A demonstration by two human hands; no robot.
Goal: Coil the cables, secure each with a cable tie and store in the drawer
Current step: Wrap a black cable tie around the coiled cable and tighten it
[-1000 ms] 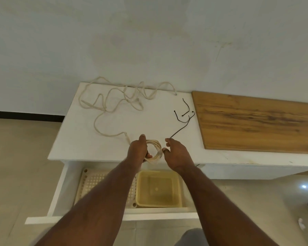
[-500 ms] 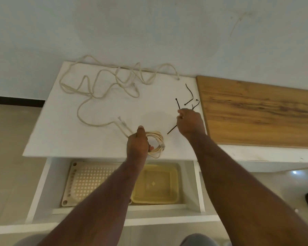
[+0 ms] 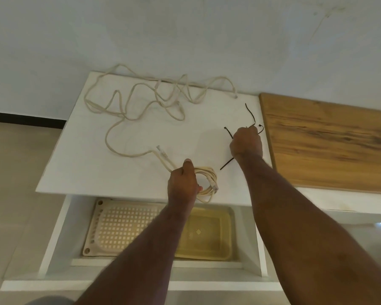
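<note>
My left hand [image 3: 182,183] grips a small coil of cream cable [image 3: 208,182] at the front edge of the white cabinet top [image 3: 79,164]. A second, longer cream cable [image 3: 141,106] sprawls loose across the back of the top. My right hand [image 3: 246,143] is curled over several black cable ties [image 3: 250,114] lying near the top's right side; one tie's tail sticks out below the wrist. Below, the white drawer [image 3: 53,236] stands pulled out.
Inside the drawer sit a cream perforated tray [image 3: 119,227] on the left and a yellow plastic tray [image 3: 211,236] on the right. A wooden board [image 3: 330,142] lies to the right of the white top. A wall rises right behind the cabinet.
My right hand left the coil and moved up and right onto the black cable ties, closing over them. My left hand kept holding the coil. The view drew closer to the cabinet.
</note>
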